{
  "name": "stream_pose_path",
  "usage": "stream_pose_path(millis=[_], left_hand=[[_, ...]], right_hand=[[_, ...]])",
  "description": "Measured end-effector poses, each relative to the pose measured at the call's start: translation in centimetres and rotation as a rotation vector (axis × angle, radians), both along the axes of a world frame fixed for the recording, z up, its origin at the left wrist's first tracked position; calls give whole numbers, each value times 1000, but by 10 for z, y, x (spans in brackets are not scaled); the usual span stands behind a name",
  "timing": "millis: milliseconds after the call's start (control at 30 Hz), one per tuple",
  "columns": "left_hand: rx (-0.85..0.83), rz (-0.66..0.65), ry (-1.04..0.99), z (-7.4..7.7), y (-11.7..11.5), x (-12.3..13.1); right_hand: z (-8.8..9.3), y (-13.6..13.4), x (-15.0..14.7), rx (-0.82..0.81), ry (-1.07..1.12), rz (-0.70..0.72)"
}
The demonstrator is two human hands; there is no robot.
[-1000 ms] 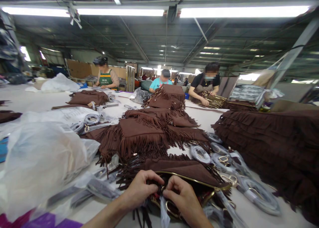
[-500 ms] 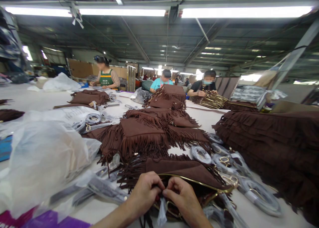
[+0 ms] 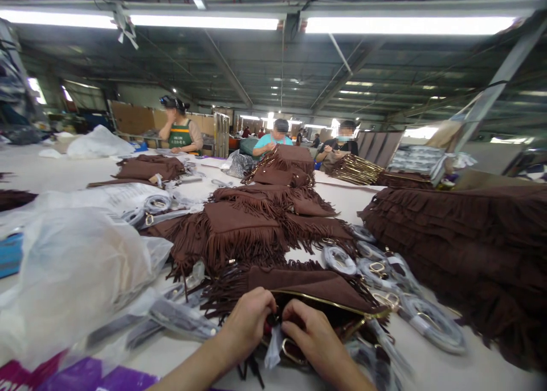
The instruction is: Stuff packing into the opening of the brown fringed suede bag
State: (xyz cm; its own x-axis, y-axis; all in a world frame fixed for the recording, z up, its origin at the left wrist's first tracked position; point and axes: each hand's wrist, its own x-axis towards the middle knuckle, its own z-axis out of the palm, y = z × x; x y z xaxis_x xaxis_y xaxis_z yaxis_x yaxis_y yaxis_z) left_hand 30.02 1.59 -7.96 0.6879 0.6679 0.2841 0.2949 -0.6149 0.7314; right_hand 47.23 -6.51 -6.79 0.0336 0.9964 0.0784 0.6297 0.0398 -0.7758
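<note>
A brown fringed suede bag (image 3: 307, 285) with a gold zipper edge lies open before me near the table's front edge. My left hand (image 3: 250, 321) and my right hand (image 3: 314, 338) meet at its opening, fingers curled and pinched on the bag's edge by a gold ring fitting (image 3: 290, 354). A scrap of clear plastic wrap (image 3: 272, 354) hangs between the hands.
More brown fringed bags (image 3: 239, 231) are heaped mid-table, with a tall stack (image 3: 465, 248) at right. Plastic-wrapped straps with gold clasps (image 3: 397, 291) lie right of my hands. A big clear plastic bag (image 3: 72, 271) sits left. Three people work at the far end.
My hands stay pinched at the bag's opening and have shifted slightly. The far right person has leaned back from the gold-trimmed pile.
</note>
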Motion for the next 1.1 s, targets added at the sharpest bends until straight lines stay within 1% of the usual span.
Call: stream_pose_path(millis=[100,300,400,500,633,733,967,1100], left_hand=[[-43,20,-25,2,0,0],[-157,50,-73,5,0,0],[-209,50,-87,7,2,-2],[-253,50,-96,8,5,-3],[-330,74,-98,4,7,-1],[-371,75,-92,3,9,1],[-290,56,-110,9,7,-4],[-207,62,-121,7,3,-2]], right_hand=[[-2,1,-6,-6,3,14],[0,4,-12,-10,-45,-41],[-1,3,-12,3,-26,-32],[-4,1,-10,50,-50,-14],[-8,0,-5,76,-136,39],[-13,2,-3,94,-154,50],[-26,7,-4,101,-2,-11],[-28,7,-4,93,32,-36]])
